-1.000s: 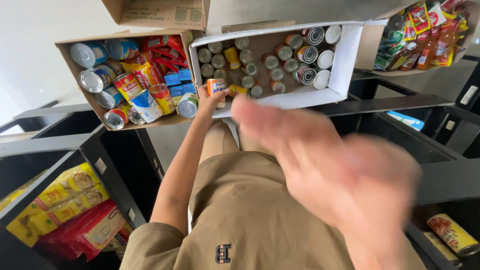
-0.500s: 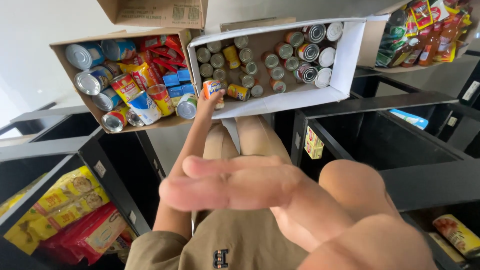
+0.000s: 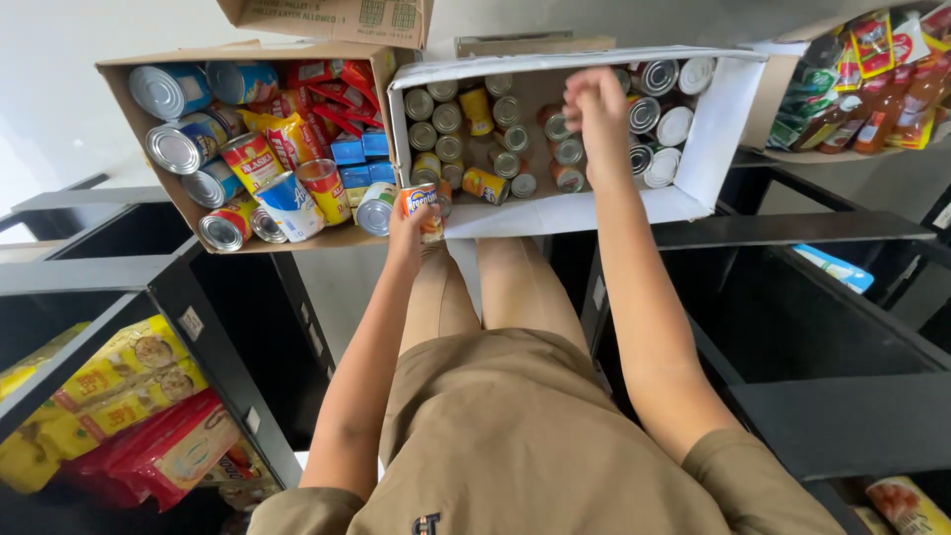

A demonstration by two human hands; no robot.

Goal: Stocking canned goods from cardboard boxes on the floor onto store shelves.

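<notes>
left grip [image 3: 411,223] is wrapped round a small orange-labelled can [image 3: 422,206], held just at the front edge of the white box [image 3: 728,119] — right beside the brown cardboard box [image 3: 124,94] of bigger tins. further out, right grip [image 3: 597,111] is reaching down into the white box over the small cans [image 3: 448,119], fingers curled, can't tell if it's got one. bottles [image 3: 877,99] sit off to the far right.

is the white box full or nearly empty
Partly full. The white box holds many cans standing upright, but bare cardboard floor shows around the right hand reaching into it.
</notes>
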